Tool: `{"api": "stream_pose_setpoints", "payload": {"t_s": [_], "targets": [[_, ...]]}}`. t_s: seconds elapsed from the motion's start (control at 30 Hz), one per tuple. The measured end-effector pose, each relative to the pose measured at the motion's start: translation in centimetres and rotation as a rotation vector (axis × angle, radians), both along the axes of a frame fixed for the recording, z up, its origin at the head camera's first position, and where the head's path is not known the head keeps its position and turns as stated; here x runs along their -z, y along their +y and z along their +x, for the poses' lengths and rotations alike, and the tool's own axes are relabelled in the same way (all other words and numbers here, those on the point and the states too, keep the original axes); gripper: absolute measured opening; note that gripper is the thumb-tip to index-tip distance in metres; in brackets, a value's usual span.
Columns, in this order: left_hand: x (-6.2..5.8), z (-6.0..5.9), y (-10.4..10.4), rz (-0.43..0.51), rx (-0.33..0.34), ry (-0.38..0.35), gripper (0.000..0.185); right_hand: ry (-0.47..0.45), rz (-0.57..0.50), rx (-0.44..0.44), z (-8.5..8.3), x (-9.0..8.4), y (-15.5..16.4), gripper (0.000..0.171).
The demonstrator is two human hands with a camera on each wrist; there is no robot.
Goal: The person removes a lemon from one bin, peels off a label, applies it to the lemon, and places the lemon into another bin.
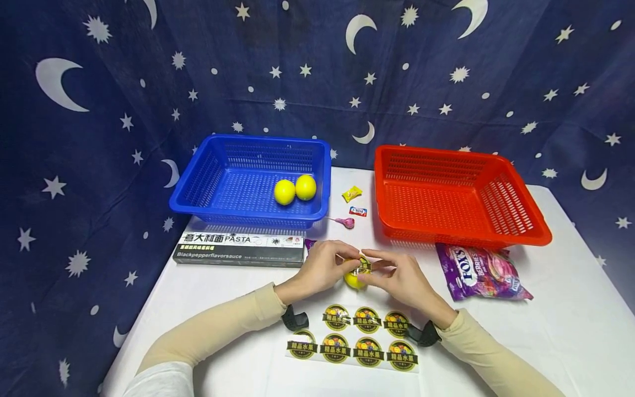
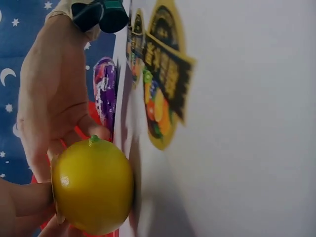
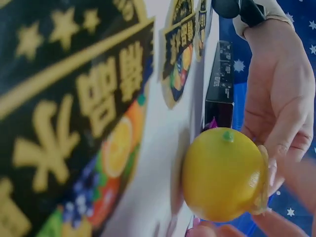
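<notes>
A round yellow fruit (image 1: 354,280) with a green stem tip (image 2: 94,139) sits on the white table between my two hands. A round black-and-gold fruit sticker (image 1: 364,264) lies over its top, and the sticker's edge stands a little off the skin in both wrist views. My left hand (image 1: 321,268) holds the fruit from the left, thumb and fingertips at the sticker. From the right, my right hand (image 1: 404,275) holds it with curled thumb and fingers. Nearer the front lies a sheet of several matching stickers (image 1: 335,348), below both wrists.
A blue basket (image 1: 250,215) with two yellow fruits (image 1: 285,192) stands back left, a red basket (image 1: 461,236) back right. Between them lie two wrapped candies (image 1: 352,193) and a lollipop (image 1: 348,223). A pasta box (image 1: 240,251) is at left, a purple candy bag (image 1: 478,274) at right.
</notes>
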State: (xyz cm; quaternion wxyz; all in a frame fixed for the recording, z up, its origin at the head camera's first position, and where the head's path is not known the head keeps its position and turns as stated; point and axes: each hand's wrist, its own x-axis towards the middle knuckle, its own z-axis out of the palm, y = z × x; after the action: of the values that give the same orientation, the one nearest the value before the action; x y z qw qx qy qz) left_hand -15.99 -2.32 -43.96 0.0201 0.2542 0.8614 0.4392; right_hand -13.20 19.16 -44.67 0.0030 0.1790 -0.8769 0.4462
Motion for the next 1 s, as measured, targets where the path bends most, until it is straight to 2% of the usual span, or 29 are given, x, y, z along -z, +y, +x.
{"api": "stream_pose_setpoints", "payload": {"t_s": [0.13,0.3,0.53,0.7,0.9,1.0], "targets": [[0.1,0.2,-0.5,-0.040,-0.023,0.019,0.024,-0.013,-0.046,0.005,-0.2,0.1,0.0,0.030],[0.2,0.5,-1.4,-0.064,-0.048,0.001,0.027,-0.038,-0.033,0.023,-0.2,0.0,0.2,0.028],[0.5,0.5,-1.2,-0.084,-0.045,0.032,0.027,-0.006,-0.012,0.010,-0.2,0.0,0.4,0.025],[0.5,0.6,-1.2,-0.067,-0.052,0.012,0.026,-0.058,-0.073,-0.007,-0.1,0.1,0.4,0.027],[0.5,0.7,-1.4,-0.042,-0.051,-0.023,0.025,-0.196,-0.190,-0.017,0.1,0.0,0.3,0.034],[0.6,0.8,-1.5,-0.049,-0.056,-0.030,0.025,-0.219,-0.173,-0.024,0.1,0.2,0.1,0.046]]}}
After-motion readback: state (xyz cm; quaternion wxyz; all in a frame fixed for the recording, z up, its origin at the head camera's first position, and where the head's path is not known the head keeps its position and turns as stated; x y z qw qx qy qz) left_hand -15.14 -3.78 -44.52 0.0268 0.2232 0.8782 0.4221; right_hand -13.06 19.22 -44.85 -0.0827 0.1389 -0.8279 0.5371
